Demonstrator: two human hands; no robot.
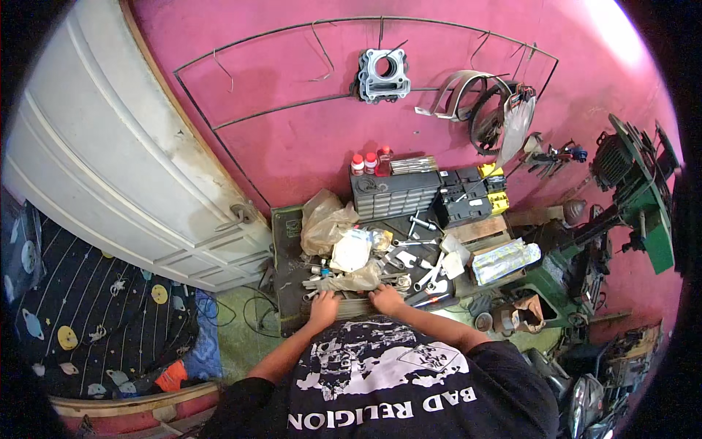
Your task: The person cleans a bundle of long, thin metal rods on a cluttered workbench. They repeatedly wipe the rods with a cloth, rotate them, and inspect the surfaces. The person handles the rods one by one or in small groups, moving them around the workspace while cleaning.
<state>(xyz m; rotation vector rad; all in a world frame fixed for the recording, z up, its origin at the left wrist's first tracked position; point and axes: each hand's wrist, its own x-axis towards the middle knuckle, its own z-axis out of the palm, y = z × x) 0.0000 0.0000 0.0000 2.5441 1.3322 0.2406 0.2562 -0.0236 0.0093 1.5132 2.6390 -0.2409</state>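
Currently has left hand (325, 305) and right hand (385, 298) by the near edge of the workbench (291, 267), flanking a greyish ridged piece (354, 308) below crumpled plastic (363, 278), with fingers curled, cannot tell whether gripping.

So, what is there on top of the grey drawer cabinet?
On the drawer cabinet: three bottles, slim metal pieces and what looks like coiled wire. The surface beneath them is covered.
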